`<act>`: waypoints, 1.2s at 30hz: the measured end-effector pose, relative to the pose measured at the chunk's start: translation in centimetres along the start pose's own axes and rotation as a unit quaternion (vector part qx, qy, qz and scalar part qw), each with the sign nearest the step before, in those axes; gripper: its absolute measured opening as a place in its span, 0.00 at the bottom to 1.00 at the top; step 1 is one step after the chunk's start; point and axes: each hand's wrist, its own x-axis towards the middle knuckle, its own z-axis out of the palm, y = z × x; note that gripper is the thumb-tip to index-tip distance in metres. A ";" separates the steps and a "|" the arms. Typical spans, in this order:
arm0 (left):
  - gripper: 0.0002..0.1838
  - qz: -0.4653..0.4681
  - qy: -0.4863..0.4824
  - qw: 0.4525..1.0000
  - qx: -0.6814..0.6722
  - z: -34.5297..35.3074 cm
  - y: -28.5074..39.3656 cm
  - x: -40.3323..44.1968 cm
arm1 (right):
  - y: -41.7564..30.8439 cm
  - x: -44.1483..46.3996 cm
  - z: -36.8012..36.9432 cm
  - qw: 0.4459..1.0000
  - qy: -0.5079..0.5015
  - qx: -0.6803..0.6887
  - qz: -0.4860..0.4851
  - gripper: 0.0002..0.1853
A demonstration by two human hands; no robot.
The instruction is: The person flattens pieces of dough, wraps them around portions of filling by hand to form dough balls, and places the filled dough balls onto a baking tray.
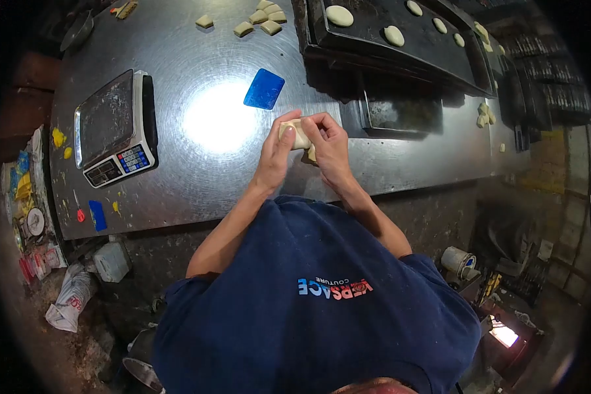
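Note:
Both hands meet over the metal table near its front edge, with a pale piece of dough (295, 136) between them. My left hand (276, 148) is closed on the dough's left side, its thumb on top. From the right, my right hand (331, 148) pinches the same piece with thumb and fingers. Another bit of dough (311, 155) shows just below the right hand, partly hidden by it. A blue dough scraper (264, 88) lies flat just beyond the hands. Several cut dough pieces (270, 27) are grouped at the far side of the table.
A dark baking tray (427, 56) with several flattened dough rounds (394, 35) stands at the back right. On the left is a digital scale (115, 128). A second blue scraper (97, 215) and red-handled scissors (80, 215) lie by the table's front left edge. More dough (486, 115) sits at right.

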 end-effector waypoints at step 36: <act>0.31 0.008 0.024 0.999 0.025 -0.6 -0.2 -0.1 | -2.8 -2.1 0.7 0.955 -0.067 -0.230 -0.174 0.08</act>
